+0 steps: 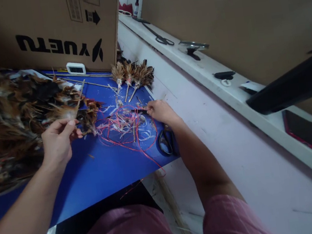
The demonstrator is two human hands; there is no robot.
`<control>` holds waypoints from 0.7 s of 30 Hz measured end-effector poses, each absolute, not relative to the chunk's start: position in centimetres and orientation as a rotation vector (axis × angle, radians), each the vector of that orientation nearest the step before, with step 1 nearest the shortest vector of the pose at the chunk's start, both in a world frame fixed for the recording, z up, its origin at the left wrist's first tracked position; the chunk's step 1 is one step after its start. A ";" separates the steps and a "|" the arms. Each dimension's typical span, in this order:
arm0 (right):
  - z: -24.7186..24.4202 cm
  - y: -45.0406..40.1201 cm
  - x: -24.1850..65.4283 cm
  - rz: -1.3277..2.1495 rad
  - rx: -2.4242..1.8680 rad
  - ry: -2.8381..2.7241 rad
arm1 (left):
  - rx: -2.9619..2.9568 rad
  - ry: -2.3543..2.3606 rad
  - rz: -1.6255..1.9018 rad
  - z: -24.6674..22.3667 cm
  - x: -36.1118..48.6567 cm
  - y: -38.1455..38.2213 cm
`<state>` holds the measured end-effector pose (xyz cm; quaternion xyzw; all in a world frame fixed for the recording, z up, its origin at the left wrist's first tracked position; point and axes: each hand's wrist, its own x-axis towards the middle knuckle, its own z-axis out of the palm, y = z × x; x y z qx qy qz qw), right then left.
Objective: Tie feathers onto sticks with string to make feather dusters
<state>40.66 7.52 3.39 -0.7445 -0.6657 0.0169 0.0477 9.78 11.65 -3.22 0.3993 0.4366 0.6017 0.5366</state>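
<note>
My left hand [59,139] is closed, thumb against fingers, on a thin pale stick [80,95] that slants up from the fingertips. Brown feathers lie right behind and beside it. At the table's right edge, my right hand [161,111] pinches a dark narrow thing [140,111], perhaps a feather; its kind is unclear. Under and beside those fingers spreads a tangle of pink and white string [121,123] on the blue table [95,178]. Black-handled scissors [166,142] lie just below my right wrist. A small feather bunch [89,120] rests between the left hand and the string.
A large feather heap [4,125] covers the table's left. Several small feather bunches on sticks [129,78] lie at the back, near a white digital clock [76,68] and a cardboard box [46,27]. On the right ledge [213,69] are a phone [304,131] and a black cylinder [289,80].
</note>
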 end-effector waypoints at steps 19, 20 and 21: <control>10.2 3.5 41.4 0.149 -1.837 -1.944 | 0.972 1.632 1.531 -4.1 3.5 15.2; 9.8 4.2 41.3 0.191 -1.794 -1.927 | 0.999 1.682 1.537 -4.2 3.3 15.1; 9.3 5.1 41.1 0.232 -1.755 -1.904 | 1.066 1.746 1.554 -4.2 3.2 14.9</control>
